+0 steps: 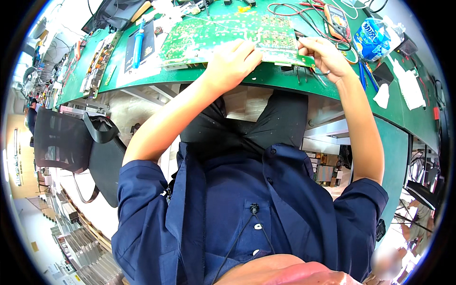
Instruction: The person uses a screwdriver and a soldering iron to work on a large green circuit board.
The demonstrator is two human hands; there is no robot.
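Observation:
A large green circuit board [199, 38] lies on the green bench top at the far edge of my reach, its solder side up. My left hand [233, 65] rests over the board's front edge, fingers curled together; whatever they hold, if anything, is hidden. At the board's right end, my right hand [327, 58] has thumb and fingers closed on the edge near the corner. Thin wire-like leads [306, 76] stick out below that corner, between the board and my right hand.
Left of the board lie a blue pen-shaped tool [138, 47] and a long populated circuit board [99, 64]. An orange multimeter [336, 21] with test leads, a blue plastic packet [373, 38], blue-handled pliers [368, 78] and white tissue [407, 86] are on the right. A black chair [61, 140] stands at left.

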